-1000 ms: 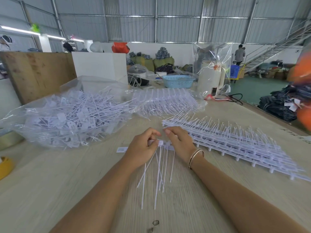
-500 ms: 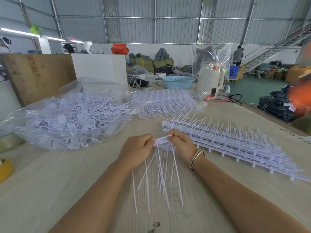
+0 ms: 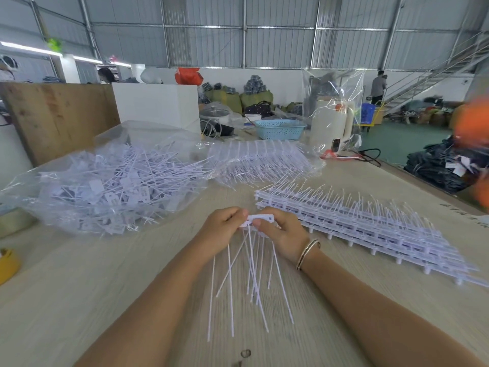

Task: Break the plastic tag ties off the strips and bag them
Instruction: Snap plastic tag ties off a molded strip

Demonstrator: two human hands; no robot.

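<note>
Head view: wooden table (image 3: 79,300), both hands near centre.
Left hand (image 3: 221,231): fingers curled, pinching the left end of a bunch of tag ties (image 3: 252,263).
Right hand (image 3: 284,234): gripping the right end of the same bunch, bracelet on wrist.
Ties: white tails hang toward the near edge.
Strips (image 3: 370,229): stacked just right of the hands.
Bag (image 3: 105,186): clear, far left, full of loose ties.
Second bag (image 3: 264,160): far centre, holds strips.

A short white strip of tag ties (image 3: 258,219) is held above the tabletop (image 3: 105,287), its flat heads level, its thin tails hanging down and spread like a fan; a stack of full strips (image 3: 370,229) lies just to the right; a clear bag (image 3: 105,186) of loose ties lies at the left, its mouth open.
</note>
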